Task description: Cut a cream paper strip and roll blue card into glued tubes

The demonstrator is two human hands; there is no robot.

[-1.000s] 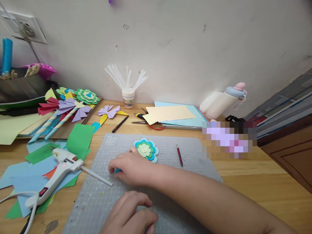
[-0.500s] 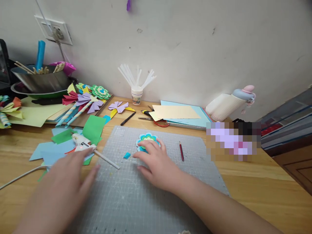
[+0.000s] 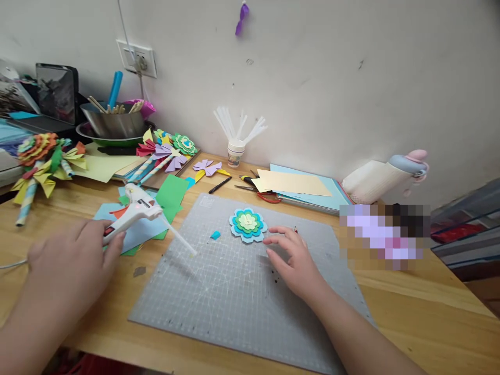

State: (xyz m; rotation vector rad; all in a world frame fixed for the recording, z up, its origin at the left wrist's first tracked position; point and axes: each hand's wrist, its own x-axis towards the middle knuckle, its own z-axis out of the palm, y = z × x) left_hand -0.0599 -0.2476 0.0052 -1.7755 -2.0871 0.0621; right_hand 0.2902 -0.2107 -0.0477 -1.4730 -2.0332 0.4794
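My left hand (image 3: 78, 260) is closed around the handle of a white hot glue gun (image 3: 142, 205), lifted over blue and green paper sheets. A long white glue stick pokes out of the gun over the grey cutting mat (image 3: 219, 297). On the mat lies a layered paper flower (image 3: 247, 225) in light blue, blue, green and pale yellow. My right hand (image 3: 291, 258) is just right of the flower, fingers apart, holding nothing; whether a fingertip touches the petals I cannot tell. A small blue paper scrap (image 3: 215, 235) lies left of the flower. My right hand mostly hides a pencil (image 3: 296, 229).
Behind the mat are a black pen (image 3: 220, 185), a purple paper bow (image 3: 207, 167), scissors (image 3: 269, 197) and a paper cup (image 3: 236, 153) of white sticks. Finished paper flowers (image 3: 39, 148) and a metal bowl (image 3: 113, 122) stand left. A bottle (image 3: 408, 162) lies at the right.
My left hand has taken hold of the glue gun and raised it. My right hand has drawn back to the right, uncovering the flower. The view has shifted left.
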